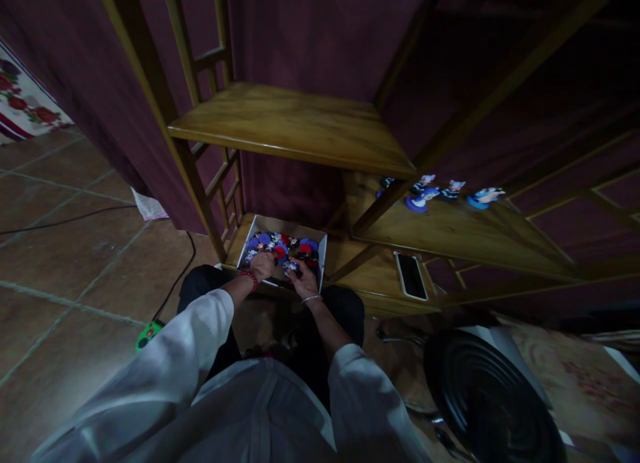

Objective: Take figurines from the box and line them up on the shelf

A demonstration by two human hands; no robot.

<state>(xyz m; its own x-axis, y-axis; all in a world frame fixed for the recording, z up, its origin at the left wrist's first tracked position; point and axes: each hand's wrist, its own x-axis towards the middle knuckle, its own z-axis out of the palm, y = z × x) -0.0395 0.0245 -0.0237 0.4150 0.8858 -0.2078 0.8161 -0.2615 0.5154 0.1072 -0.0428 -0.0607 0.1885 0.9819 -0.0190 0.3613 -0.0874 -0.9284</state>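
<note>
A shallow white box (321, 251) sits on the low wooden shelf, filled with small figurines (264, 238) on round blue, red and dark bases. My left hand (263, 266), with a red bead bracelet at its wrist, reaches over the near left edge of the box. Its fingers point down among the figurines, and what they touch is hidden. At the near right of the box, my right hand (305, 280) has its fingers closed around a small blue-and-white figurine (289, 267). A pale bangle circles that wrist.
Several similar figurines (423, 198) stand on a higher shelf board (450, 226) to the right. Below it lies a white-framed phone-like object (411, 276). A wooden shelf (295, 123) overhangs the box. A black round stool (493, 396) stands at right; a green socket (149, 335) with a cable lies left.
</note>
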